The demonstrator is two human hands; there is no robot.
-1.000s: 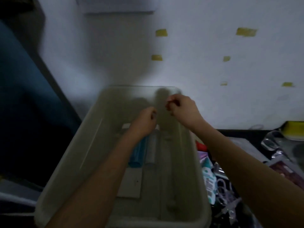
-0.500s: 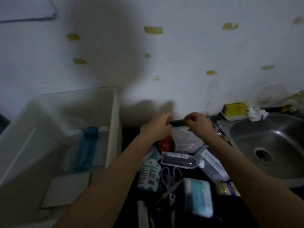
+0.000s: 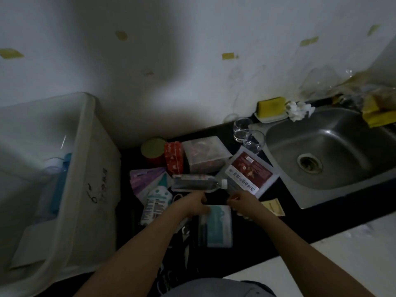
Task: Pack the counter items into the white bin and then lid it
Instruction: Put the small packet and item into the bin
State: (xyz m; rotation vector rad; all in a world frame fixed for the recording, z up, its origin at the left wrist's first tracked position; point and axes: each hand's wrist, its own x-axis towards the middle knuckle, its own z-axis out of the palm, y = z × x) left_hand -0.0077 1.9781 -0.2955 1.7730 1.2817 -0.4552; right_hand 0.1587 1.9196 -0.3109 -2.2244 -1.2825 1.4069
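A black counter (image 3: 285,228) runs along a white wall (image 3: 192,61), with a steel sink (image 3: 334,146) at right. The white bin (image 3: 90,168) stands at left, a blue bottle (image 3: 61,185) inside. Both hands hover over the clutter: left hand (image 3: 192,205) and right hand (image 3: 243,203) are curled, whether holding anything I cannot tell. 2 glasses (image 3: 246,133) stand by the sink.

One white bin (image 3: 85,168) stands at nine o'clock, with one blue bottle (image 3: 61,185) inside it; one clear plastic bottle (image 3: 197,183) lies at the centre; two drinking glasses (image 3: 243,129) stand at one o'clock, just beside one steel sink (image 3: 334,146) at two o'clock; one yellow sponge (image 3: 271,106) sits behind them; one red tin (image 3: 174,158) and one green-lidded can (image 3: 153,147) stand at twelve o'clock; two hands (image 3: 194,205) reach in from six o'clock.
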